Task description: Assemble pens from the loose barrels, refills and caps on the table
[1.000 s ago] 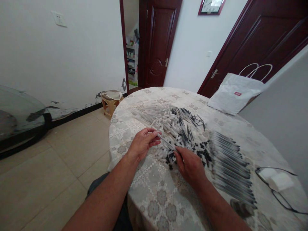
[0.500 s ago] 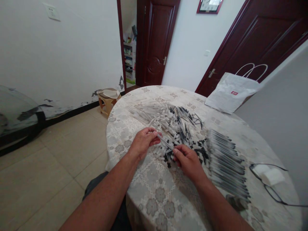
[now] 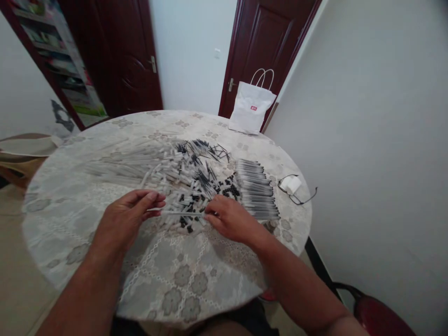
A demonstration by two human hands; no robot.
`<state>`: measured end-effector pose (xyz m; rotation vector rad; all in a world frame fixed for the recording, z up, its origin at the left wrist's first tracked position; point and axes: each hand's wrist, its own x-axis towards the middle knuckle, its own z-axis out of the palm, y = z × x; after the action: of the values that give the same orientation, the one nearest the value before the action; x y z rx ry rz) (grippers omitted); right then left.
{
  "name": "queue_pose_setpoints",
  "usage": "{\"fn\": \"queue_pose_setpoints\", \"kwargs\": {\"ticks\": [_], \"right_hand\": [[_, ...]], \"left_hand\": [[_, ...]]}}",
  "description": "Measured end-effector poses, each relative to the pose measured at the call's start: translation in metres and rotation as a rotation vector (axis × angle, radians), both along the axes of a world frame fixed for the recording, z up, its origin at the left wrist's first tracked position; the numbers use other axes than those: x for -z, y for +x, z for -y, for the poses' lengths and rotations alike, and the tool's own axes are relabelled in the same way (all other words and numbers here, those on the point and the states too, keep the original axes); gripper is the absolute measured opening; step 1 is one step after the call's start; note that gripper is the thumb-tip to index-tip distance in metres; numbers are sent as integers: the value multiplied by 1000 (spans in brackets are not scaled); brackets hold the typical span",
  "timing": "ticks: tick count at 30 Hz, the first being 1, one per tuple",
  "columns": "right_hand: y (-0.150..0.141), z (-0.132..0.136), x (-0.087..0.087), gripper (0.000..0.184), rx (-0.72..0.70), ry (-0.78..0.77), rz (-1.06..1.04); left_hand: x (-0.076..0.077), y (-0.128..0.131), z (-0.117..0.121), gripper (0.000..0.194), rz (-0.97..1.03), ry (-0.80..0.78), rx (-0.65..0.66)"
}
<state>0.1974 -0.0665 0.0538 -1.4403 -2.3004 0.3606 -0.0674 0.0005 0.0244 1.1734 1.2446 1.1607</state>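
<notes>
Between my two hands stretches a clear pen barrel, held nearly level above the near side of a heap of pen parts. My left hand pinches its left end, and the fingers of my right hand close on the other end. Just beyond are whitish pen caps or short tubes, small black plugs and dark, thin refills. Long clear barrels lie fanned out at the left. To the right of my right hand, pens with dark tips form a neat row.
A patterned cloth covers the round table. Eyeglasses lie at the right beside a white block-like item. A white paper bag stands at the far edge. A dark red seat shows at lower right.
My view has swung to the right, so the table and bag appear further left. Both hands still hold the barrel, which now lies more level.
</notes>
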Motion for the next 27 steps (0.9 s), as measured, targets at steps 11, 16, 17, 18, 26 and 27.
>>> {"fn": "queue_pose_setpoints", "kwargs": {"ticks": [11, 16, 17, 18, 26, 27], "right_hand": [[167, 35, 11, 13, 374, 89, 165], [190, 32, 30, 18, 485, 18, 293], [190, 32, 32, 18, 498, 6, 311], [190, 32, 34, 18, 512, -2, 323], [188, 34, 44, 22, 540, 17, 353], [190, 35, 46, 23, 532, 30, 359]], "left_hand": [[3, -37, -16, 38, -986, 168, -271], [13, -35, -26, 38, -1047, 118, -239], [15, -35, -29, 37, -1050, 117, -224], [18, -35, -31, 37, -1060, 118, -214], [32, -40, -44, 40, -1189, 129, -146], [32, -41, -44, 41, -1197, 141, -145]]}}
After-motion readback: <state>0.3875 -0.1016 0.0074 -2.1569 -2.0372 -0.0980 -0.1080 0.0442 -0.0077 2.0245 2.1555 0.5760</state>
